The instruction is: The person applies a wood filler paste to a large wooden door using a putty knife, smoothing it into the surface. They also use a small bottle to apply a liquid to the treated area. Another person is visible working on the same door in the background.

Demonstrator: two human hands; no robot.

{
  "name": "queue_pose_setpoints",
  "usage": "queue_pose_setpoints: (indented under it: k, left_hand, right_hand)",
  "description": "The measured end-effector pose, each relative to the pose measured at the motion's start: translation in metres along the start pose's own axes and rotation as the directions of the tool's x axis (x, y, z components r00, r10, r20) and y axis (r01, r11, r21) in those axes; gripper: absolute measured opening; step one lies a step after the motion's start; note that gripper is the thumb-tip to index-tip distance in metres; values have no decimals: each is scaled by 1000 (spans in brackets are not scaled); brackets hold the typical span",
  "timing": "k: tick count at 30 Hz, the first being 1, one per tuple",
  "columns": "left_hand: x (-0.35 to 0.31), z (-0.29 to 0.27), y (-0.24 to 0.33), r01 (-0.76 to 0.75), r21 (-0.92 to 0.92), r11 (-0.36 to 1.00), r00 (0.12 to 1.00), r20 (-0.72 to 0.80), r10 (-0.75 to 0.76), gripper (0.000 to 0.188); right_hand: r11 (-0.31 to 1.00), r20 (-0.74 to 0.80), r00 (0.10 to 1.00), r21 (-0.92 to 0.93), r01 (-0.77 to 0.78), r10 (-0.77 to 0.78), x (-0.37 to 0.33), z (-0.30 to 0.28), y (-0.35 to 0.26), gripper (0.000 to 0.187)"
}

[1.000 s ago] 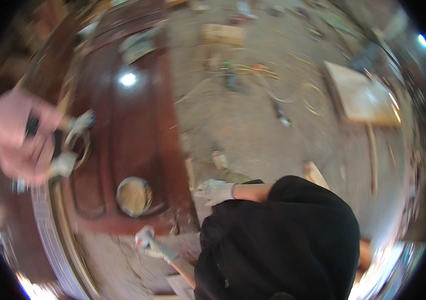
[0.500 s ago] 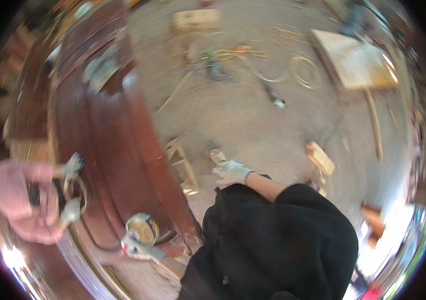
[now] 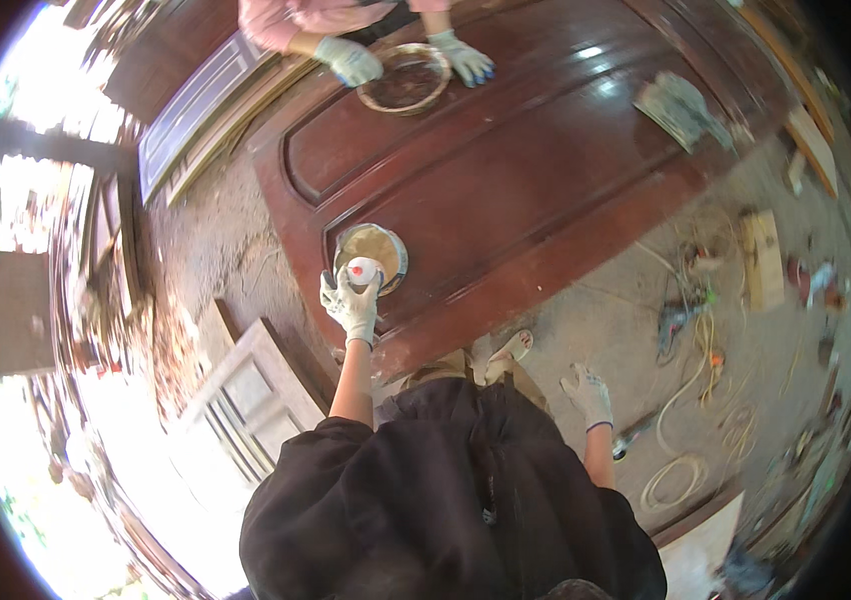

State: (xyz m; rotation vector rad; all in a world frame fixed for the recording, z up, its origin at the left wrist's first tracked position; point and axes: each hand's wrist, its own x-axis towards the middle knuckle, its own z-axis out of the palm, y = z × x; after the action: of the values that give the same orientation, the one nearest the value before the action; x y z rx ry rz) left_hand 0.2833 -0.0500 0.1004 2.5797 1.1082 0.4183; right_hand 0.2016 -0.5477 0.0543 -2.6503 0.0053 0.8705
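My left hand point(image 3: 353, 312), in a white work glove, holds a small white bottle point(image 3: 367, 271) with a red tip. The bottle is above or against the near side of a tub point(image 3: 403, 254) with tan contents; which of these, I cannot tell. The tub stands on a large reddish-brown panelled wooden door point(image 3: 506, 200). Low at my side, away from the door, my gloved right hand point(image 3: 591, 397) hangs with its fingers apart and nothing visible in it.
Across the door, a person in pink sleeves point(image 3: 301, 18) has gloved hands at a round basin point(image 3: 406, 80) with dark contents. A greyish cloth point(image 3: 684, 110) lies on the door. To the right are a power tool point(image 3: 676, 325) and a coiled hose point(image 3: 674, 482); a louvred panel point(image 3: 251, 400) stands left.
My view has swung round to the left, so the door now stretches across in front of me. My left hand remains at the tub. The person in pink now appears at the top.
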Motion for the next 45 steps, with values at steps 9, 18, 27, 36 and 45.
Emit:
queue_pose_setpoints:
  k: [9,18,27,36,45]
  left_hand:
    - [-33,23,-18,321,-590,741,945,145,-294,79]
    - [-31,58,29,557,-783,-278,716,622,-317,48]
    - [12,105,44,486,-852,-193,775,523,-356,43]
    - [-83,121,194,472,-101,876,882,44,-470,65]
    - [-41,156,251,800,-51,598,594,-71,-801,72]
  right_hand:
    - [977,8,978,-56,208,-208,102,-84,-88,54]
    - [984,87,994,-170,-48,63,159,-113,-149,59]
    - [979,340,930,-86,183,-144,193,-153,-142,48]
    - [792,1,793,45,609,-609,304,-273,-122,26]
    - [855,-113,861,111,507,-496,372,-374,-91,23]
